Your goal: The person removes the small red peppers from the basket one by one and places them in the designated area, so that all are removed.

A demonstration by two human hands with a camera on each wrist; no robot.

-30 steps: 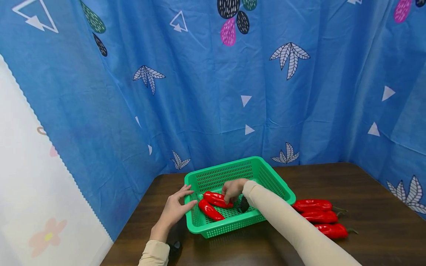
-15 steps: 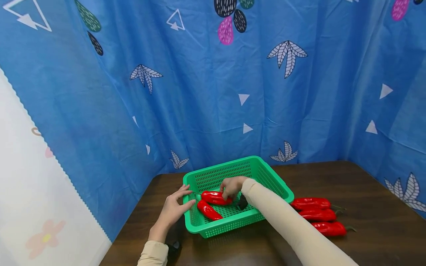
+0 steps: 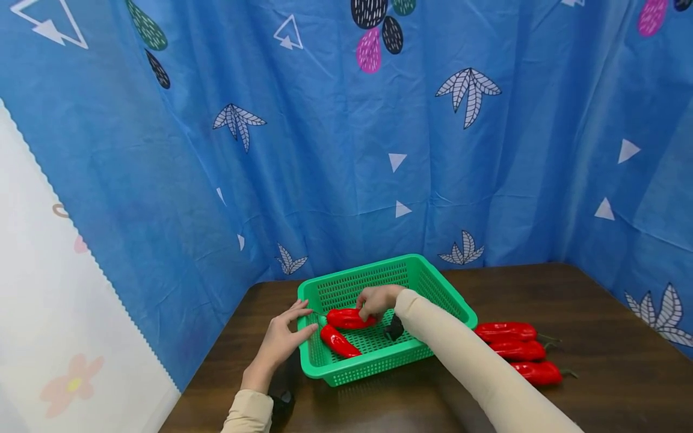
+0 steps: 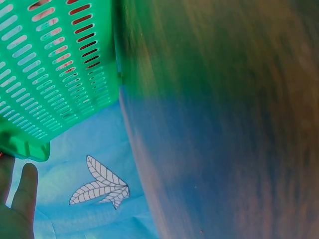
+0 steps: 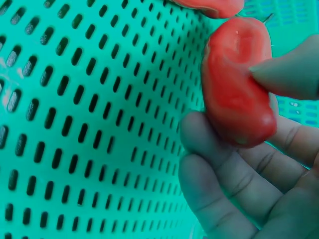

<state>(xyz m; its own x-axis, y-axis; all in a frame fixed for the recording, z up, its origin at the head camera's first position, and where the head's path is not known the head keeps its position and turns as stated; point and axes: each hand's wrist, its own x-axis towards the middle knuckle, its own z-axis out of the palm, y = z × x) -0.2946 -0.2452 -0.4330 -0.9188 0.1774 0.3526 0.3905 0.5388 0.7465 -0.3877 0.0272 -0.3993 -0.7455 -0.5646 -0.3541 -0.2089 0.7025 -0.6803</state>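
In the head view a green perforated basket (image 3: 354, 371) stands on the dark wooden table. Two glossy red peppers lie in its left part. My right hand (image 3: 377, 300) reaches inside and grips the blunt end of the rear red pepper (image 3: 343, 319), whose stem points left. The right wrist view has that pepper (image 5: 238, 94) between the thumb and the fingers beneath it. The front red pepper (image 3: 339, 341) slants just before it. Over the basket's left rim rests my left hand (image 3: 278, 340), fingers and thumb spread and fairly straight; its fingertips (image 4: 28, 174) show beside the rim.
Several things border the basket. Right of it, three red peppers (image 3: 517, 350) with green stems lie in a row on the table (image 3: 612, 361), partly behind the right sleeve. A blue patterned curtain (image 3: 335, 198) hangs behind, with a white cloth (image 3: 59, 313) at the left.
The gripped pepper has turned to lie more level and shifted slightly left and back, together with my right hand. My left hand stays at the rim. The whole head view has shifted a little.
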